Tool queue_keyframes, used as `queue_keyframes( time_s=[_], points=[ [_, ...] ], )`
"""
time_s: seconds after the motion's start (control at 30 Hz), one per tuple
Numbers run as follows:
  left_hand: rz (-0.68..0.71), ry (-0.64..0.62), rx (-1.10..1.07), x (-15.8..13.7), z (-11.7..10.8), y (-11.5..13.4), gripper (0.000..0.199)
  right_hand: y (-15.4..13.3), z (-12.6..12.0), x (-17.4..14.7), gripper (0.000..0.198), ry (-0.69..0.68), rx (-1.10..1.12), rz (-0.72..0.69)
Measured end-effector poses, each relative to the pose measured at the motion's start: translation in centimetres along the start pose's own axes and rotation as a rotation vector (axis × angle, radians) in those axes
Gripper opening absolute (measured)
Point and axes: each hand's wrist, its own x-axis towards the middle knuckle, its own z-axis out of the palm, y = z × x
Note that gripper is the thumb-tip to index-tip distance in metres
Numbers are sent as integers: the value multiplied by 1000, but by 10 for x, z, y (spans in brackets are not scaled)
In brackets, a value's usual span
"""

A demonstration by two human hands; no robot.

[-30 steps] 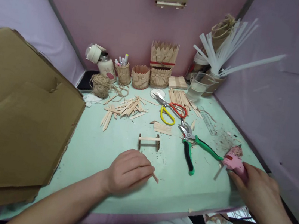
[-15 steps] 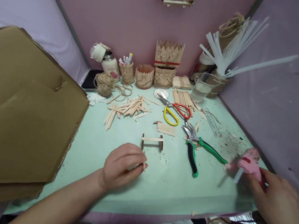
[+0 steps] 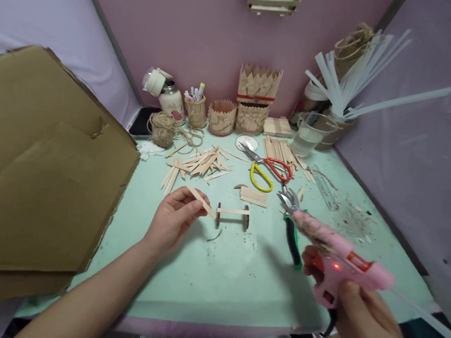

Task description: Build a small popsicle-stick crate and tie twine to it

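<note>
Pinched between the thumb and fingers of my left hand (image 3: 178, 217) is a flat wooden stick (image 3: 203, 202), tilted down to the right. Its lower end reaches close to a small wooden frame (image 3: 233, 212), two dark upright end pieces joined by a pale crossbar; whether they touch I cannot tell. My right hand (image 3: 368, 323) is wrapped round the handle of a pink glue gun (image 3: 339, 261) with a red light glowing on its side. The nozzle points left, above the green-handled pruning shears (image 3: 292, 239), and a clear glue stick (image 3: 432, 322) trails from its back.
Red-and-yellow scissors (image 3: 263, 169) lie behind the shears. Loose wooden sticks (image 3: 205, 163), a twine ball (image 3: 164, 129) and decorated wooden cups (image 3: 221, 117) stand further back. A cup of water (image 3: 310, 137) is at back right. A large cardboard sheet (image 3: 36, 173) borders the left side.
My right hand has lifted the glue gun off the table's right side and brought it leftward. My left hand has moved up and left, turning the stick so its length shows.
</note>
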Motion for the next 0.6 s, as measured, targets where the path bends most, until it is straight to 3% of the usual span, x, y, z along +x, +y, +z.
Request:
queue_keyframes(
  time_s=[0.13, 0.4, 0.6],
  points=[
    [-89, -45, -60, 1, -2, -2, 16, 10, 24, -7, 58, -218, 70, 11],
    [-85, -128, -59, 1, 1, -5, 15, 17, 38, -24, 59, -328, -44, 41],
    [-64, -149, -46, 0, 4, -5, 15, 15, 40, -25, 55, -310, -63, 24]
  ],
)
